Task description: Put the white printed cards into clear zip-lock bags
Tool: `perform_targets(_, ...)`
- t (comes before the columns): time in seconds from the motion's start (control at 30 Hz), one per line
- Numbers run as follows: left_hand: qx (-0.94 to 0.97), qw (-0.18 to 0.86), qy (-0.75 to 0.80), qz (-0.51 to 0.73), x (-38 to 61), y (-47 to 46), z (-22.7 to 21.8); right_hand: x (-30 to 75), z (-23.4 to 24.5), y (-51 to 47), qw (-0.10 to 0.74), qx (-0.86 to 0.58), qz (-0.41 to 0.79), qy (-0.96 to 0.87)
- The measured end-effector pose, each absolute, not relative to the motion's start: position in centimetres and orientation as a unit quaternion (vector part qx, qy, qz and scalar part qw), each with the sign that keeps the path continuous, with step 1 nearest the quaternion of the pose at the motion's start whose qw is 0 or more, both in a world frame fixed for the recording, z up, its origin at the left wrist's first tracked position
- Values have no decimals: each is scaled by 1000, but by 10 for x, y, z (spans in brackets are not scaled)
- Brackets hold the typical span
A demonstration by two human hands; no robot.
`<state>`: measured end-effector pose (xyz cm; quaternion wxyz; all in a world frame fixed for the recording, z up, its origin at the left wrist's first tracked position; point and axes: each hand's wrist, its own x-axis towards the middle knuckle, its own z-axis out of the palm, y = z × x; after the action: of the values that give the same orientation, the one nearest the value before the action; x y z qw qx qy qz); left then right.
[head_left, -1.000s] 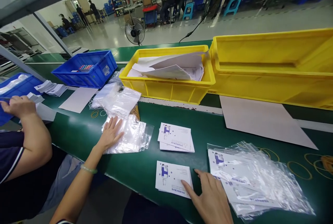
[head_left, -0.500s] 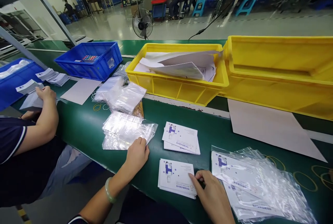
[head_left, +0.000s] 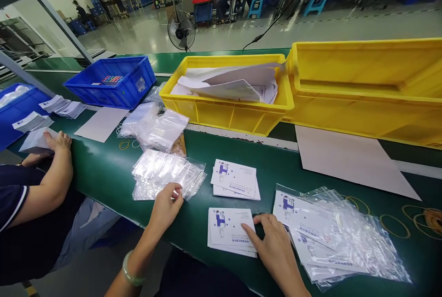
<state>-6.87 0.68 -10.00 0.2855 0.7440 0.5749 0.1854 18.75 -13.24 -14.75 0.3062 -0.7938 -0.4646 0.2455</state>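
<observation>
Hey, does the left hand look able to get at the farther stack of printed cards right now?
Probably yes. The left hand is at the edge of the clear bags, with only green tabletop visible between it and the farther card stack, and nothing covers that stack.

Bare left hand at near-right edge of flat clear plastic bags. Bare right hand, thumb over right edge of white rectangular printed cards. Beyond this grip: 2nd white printed-card pile, 2 yellow plastic bins.
</observation>
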Motion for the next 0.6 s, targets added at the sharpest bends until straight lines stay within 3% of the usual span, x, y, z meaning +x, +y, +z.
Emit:
perform_targets(0.27, 733, 270, 587, 212, -66, -13, -98, 181, -138, -150, 408, -756, 335, -388)
perform_targets(0.43, 714, 341, 549, 271, -51, -36, -84, 159, -122, -154, 522, -664, 452, -287)
perform_targets(0.6, 765, 376, 443, 278, -31, -62, -74, 148, -108, -140, 412, -607, 490, -471)
